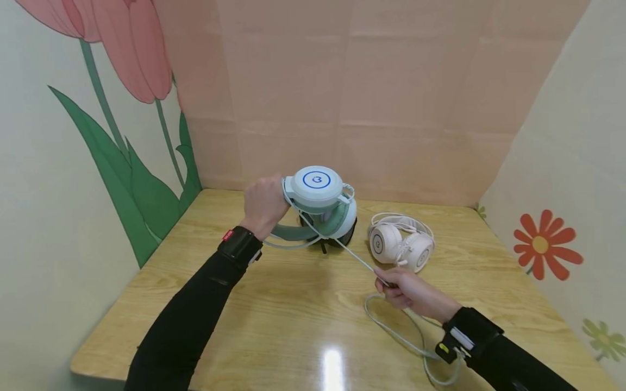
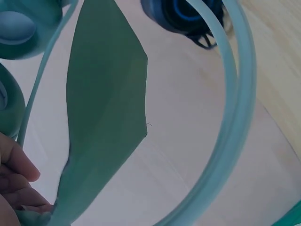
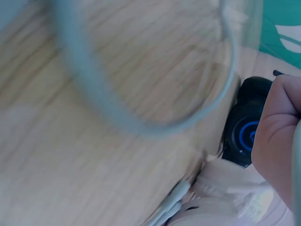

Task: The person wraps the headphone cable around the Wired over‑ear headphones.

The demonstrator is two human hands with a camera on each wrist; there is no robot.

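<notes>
My left hand (image 1: 265,205) grips a pair of mint-green headphones (image 1: 317,190) by the band side, holding them up over the far half of the table. One ear cup faces up and shows a blue ring logo. Part of the pale cable (image 2: 244,61) loops past the padded headband (image 2: 103,94) in the left wrist view. My right hand (image 1: 413,293), lower and to the right, pinches the headphones' cable (image 1: 356,256), which runs straight between the two hands. Past the right hand, the slack cable (image 1: 393,332) lies in loops on the table toward the right forearm.
White headphones (image 1: 385,243) with their cord wound on them lie on the table, just beyond the right hand. Black headphones (image 3: 244,122) stand behind the mint ones, mostly hidden in the head view. The wooden table (image 1: 274,320) meets a pinkish back wall (image 1: 391,108).
</notes>
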